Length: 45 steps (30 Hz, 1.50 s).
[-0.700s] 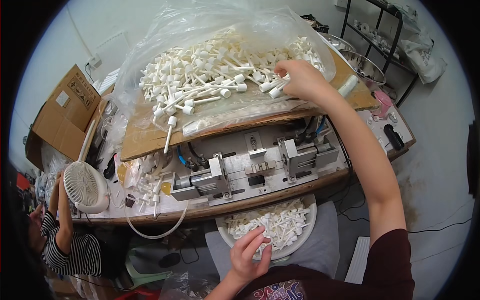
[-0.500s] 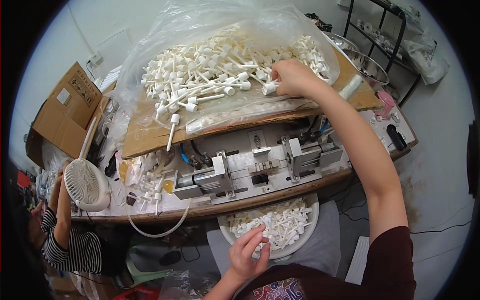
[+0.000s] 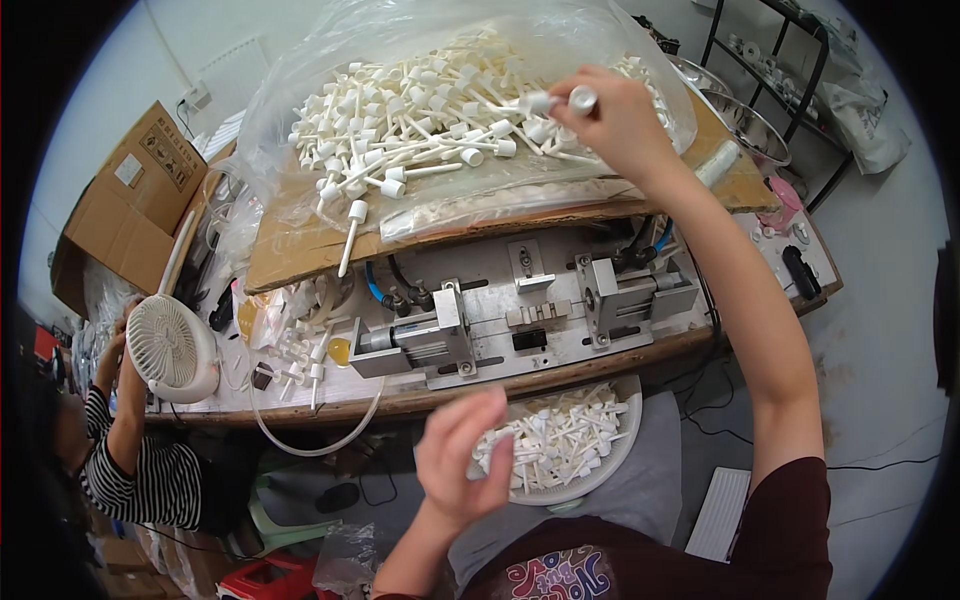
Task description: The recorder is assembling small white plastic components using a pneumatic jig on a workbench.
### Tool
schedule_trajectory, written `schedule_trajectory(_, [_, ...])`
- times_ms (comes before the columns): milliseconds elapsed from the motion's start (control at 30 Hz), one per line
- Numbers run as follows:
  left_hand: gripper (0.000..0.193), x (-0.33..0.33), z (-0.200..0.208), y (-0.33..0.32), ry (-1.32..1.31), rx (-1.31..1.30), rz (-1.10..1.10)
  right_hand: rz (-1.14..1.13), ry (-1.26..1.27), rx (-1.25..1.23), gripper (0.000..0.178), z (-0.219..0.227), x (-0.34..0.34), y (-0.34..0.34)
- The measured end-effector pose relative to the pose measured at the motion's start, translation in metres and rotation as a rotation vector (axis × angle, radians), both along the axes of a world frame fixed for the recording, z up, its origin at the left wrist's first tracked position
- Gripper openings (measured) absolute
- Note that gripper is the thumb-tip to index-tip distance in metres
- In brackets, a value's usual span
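Note:
Over the right side of a heap of white plastic caps with long thin stems (image 3: 420, 110), my right hand (image 3: 628, 130) is raised and closed. Two white capped stems (image 3: 582, 99) stick out from its fingertips, their caps pointing different ways. The heap lies in a clear plastic bag (image 3: 330, 50) on a sheet of cardboard (image 3: 300, 265). Lower down, my left hand (image 3: 455, 460) hovers at the left edge of a round white basin (image 3: 630, 425). Its fingers are somewhat blurred, with the thumb apart, and nothing shows in them. Similar smaller white pieces (image 3: 560, 440) fill the basin.
A metal fixture with two clamp-like blocks (image 3: 530, 315) stands on the table below the cardboard. A white fan (image 3: 172, 345) and loose capped stems (image 3: 295, 365) are at left. Beyond the fan, a co-worker in a striped sleeve (image 3: 125, 475) works. Steel bowls (image 3: 745, 130) stand at back right.
My right hand has lifted off the heap, bringing capped stems with it. My left hand has moved up and left from over the basin, its fingers spreading. The view has shifted slightly.

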State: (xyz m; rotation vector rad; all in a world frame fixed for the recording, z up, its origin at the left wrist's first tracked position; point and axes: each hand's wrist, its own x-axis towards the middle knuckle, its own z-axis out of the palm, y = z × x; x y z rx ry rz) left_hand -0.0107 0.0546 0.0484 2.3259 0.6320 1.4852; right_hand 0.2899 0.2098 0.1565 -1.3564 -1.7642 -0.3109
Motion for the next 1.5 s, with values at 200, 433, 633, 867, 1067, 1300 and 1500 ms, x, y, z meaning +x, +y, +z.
schedule_trajectory(200, [0.051, 0.022, 0.029, 0.050, -0.177, -0.159, 0.129, 0.285, 0.909, -0.151, 0.028, 0.005, -0.007, -0.019])
schedule_trajectory(433, [0.065, 0.040, 0.048, 0.064, -0.188, -0.421, -0.077, 0.537, 1.108, -0.665, 0.020, -0.020, -0.054, -0.081])
schedule_trajectory(633, [0.068, 0.034, 0.029, 0.045, 0.018, -0.371, -0.072, 0.481, 1.312, -0.752, 0.018, -0.052, -0.058, -0.113])
schedule_trajectory(867, [0.051, 0.033, 0.016, 0.025, -0.018, -0.410, -0.046, 0.347, 1.423, -0.755, 0.019, -0.074, -0.052, -0.137])
schedule_trajectory(1067, [0.033, 0.036, -0.007, 0.028, 0.209, -0.300, 0.079, 0.250, 1.363, -0.631, 0.019, -0.078, -0.046, -0.159])
schedule_trajectory(1300, [0.033, 0.045, -0.012, 0.040, 0.510, 0.033, 0.185, 0.237, 1.381, -0.628, 0.017, -0.080, -0.048, -0.172])
schedule_trajectory(1500, [0.033, 0.047, -0.010, 0.046, 0.529, 0.036, 0.187, 0.247, 1.331, -0.626, 0.016, -0.080, -0.051, -0.174])
